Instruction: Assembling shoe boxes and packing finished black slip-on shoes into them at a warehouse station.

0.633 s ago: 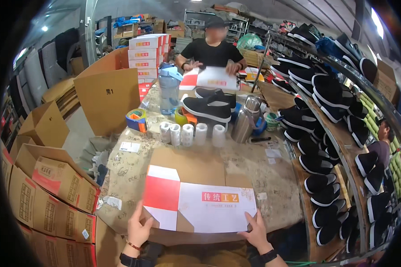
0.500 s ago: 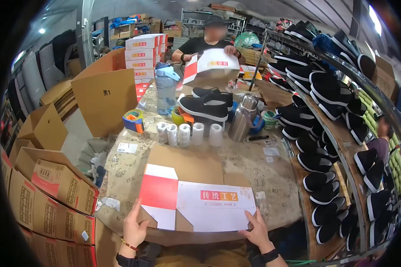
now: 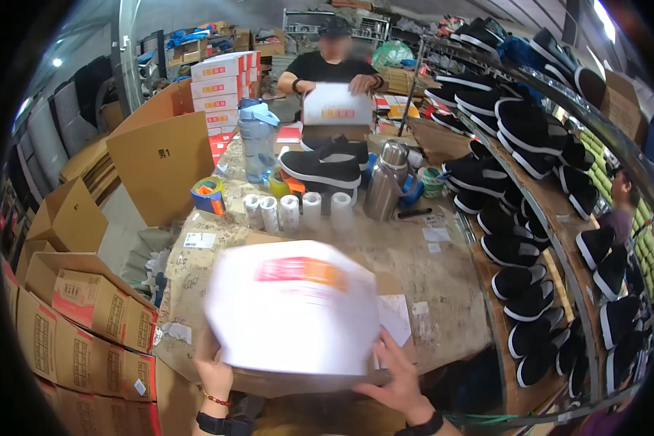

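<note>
I hold a flat white shoe-box blank with a red and orange panel [image 3: 294,305], blurred and lifted off the table toward me. My left hand [image 3: 212,370] grips its lower left edge. My right hand [image 3: 394,379] grips its lower right edge. Beneath it lies a brown cardboard sheet [image 3: 400,291] on the worn table [image 3: 443,283]. Across the table a person holds up another white box [image 3: 336,105] with both hands, above a black shoe [image 3: 320,167].
Several white tape rolls [image 3: 291,211] stand in a row mid-table, with a steel flask [image 3: 385,182] and a clear water jug [image 3: 258,145]. Black shoes [image 3: 523,211] fill curved shelves on the right. Brown cartons [image 3: 87,327] stack at left; a big open carton [image 3: 163,156] stands behind.
The flat box blank lay on the table under my hands; now it is raised and tilted toward me, blurred. The person opposite has brought their box lower and upright.
</note>
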Available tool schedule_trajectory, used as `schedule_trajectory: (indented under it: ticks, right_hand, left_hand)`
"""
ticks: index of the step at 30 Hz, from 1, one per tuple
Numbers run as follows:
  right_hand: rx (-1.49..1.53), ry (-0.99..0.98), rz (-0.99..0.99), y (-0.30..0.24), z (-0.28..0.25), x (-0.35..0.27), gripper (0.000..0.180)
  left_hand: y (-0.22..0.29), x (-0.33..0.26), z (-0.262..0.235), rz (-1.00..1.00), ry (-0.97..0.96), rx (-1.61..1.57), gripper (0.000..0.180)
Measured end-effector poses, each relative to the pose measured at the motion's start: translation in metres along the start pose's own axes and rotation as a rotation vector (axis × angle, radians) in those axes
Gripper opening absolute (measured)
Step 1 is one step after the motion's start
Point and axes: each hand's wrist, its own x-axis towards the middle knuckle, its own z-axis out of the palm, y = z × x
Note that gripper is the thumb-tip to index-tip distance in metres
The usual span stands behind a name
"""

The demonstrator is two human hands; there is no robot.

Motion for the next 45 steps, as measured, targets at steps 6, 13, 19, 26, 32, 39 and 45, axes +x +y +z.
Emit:
schedule_trajectory:
  ticks: [6, 13, 19, 26, 32, 39, 45]
  right_hand:
    - [-0.183, 0.135, -0.146, -0.001, -0.04, 0.032, 0.045]
    - [-0.328, 0.186, -0.367, -0.096, -0.06, 0.128, 0.032]
    - [-0.4, -0.191, -0.307, -0.003, 0.021, 0.15, 0.015]
    - [-0.43, 0.032, -0.839, -0.01, -0.004, 0.146, 0.01]
    - [0.02, 0.323, 0.108, 0.075, -0.029, 0.138, 0.035]
    - [-0.376, -0.285, 0.129, 0.032, -0.044, 0.16, 0.065]
    - [-0.488, -0.109, 0.134, 0.024, -0.021, 0.149, 0.047]
  left_hand:
    - [0.09, 0.051, 0.0, 0.721, 0.062, 0.459, 0.053]
    - [0.077, 0.128, 0.034, 0.142, -0.391, -0.208, 0.036]
    - [0.077, 0.141, 0.051, -0.169, -0.62, -0.419, 0.051]
    - [0.105, 0.115, 0.067, 0.106, -0.506, 0.702, 0.112]
    - [0.059, 0.121, 0.079, 0.324, -0.568, 0.106, 0.067]
    - [0.109, 0.11, 0.079, 0.377, -0.543, 0.557, 0.056]
    - [0.105, 0.108, 0.08, 0.334, -0.541, 0.901, 0.059]
